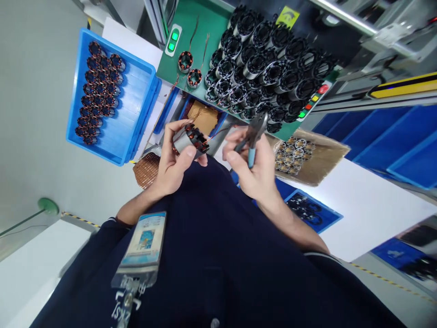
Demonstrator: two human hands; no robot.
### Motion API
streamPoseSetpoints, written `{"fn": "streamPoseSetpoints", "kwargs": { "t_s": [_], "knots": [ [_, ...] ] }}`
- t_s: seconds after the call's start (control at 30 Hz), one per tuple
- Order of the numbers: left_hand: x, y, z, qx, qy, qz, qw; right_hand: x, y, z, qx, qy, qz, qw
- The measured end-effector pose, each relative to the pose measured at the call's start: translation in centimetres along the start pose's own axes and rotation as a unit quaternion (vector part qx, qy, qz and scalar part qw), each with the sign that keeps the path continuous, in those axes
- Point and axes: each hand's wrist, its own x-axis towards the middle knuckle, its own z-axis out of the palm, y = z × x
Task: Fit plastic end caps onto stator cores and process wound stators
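Observation:
My left hand (pixel 174 161) is closed around a wound motor stator (pixel 191 139), a grey metal core with copper coils, held close to my body. Thin copper wire leads (pixel 221 131) trail from it toward my right hand. My right hand (pixel 254 171) grips blue-handled pliers (pixel 254 134), jaws pointing up and away, just right of the stator. Both hands hover over the front edge of a green work surface (pixel 191 18).
Many unwound black stator cores (pixel 266 68) crowd the green surface, with two wound stators (pixel 189 68) beside them. A blue tray (pixel 136 91) at left holds several wound stators. A cardboard tray (pixel 321 157) of cores sits right. Blue bins (pixel 392 136) lie farther right. My dark shirt and badge (pixel 143 241) fill the foreground.

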Motion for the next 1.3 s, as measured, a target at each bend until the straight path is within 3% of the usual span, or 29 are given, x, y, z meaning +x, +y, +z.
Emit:
{"fn": "streamPoseSetpoints", "kwargs": {
  "t_s": [0.1, 0.2, 0.4, 0.77, 0.87, 0.97, 1.07, 1.13, 1.2, 1.3],
  "knots": [
    [0.1, 0.7, 0.2, -0.003, 0.017, 0.014, 1.000, -1.0, -1.3, -2.7, -0.097, -0.069, -0.039, 0.992],
    [0.2, 1.2, 0.6, 0.053, 0.022, 0.033, 0.998, -0.9, -2.9, -4.0, -0.151, -0.113, -0.079, 0.979],
    [0.2, 1.8, 1.2, 0.129, 0.009, 0.058, 0.990, 0.0, -3.7, -3.8, -0.173, -0.119, -0.110, 0.971],
    [-0.6, -0.1, 0.4, 0.046, -0.001, 0.045, 0.998, 0.0, -3.5, -3.3, -0.173, -0.115, -0.103, 0.973],
    [-0.6, -2.3, 0.0, 0.017, 0.028, 0.000, 0.999, 0.6, -0.6, -2.4, -0.160, -0.113, -0.070, 0.978],
    [0.9, -6.4, -0.5, -0.034, 0.090, -0.113, 0.989, 2.7, 5.0, -0.4, -0.147, -0.144, 0.008, 0.979],
    [3.4, -11.0, -1.1, -0.064, 0.188, -0.278, 0.940, 6.1, 11.2, 2.5, -0.167, -0.228, 0.162, 0.945],
    [4.7, -13.0, -1.6, -0.062, 0.255, -0.348, 0.900, 8.0, 14.3, 4.2, -0.178, -0.233, 0.202, 0.935],
    [4.9, -13.5, -2.2, -0.065, 0.287, -0.358, 0.886, 8.9, 15.8, 5.3, -0.188, -0.218, 0.209, 0.935],
    [3.4, -11.8, -2.9, -0.099, 0.266, -0.284, 0.916, 7.9, 15.3, 5.3, -0.191, -0.209, 0.198, 0.938]
  ]
}}
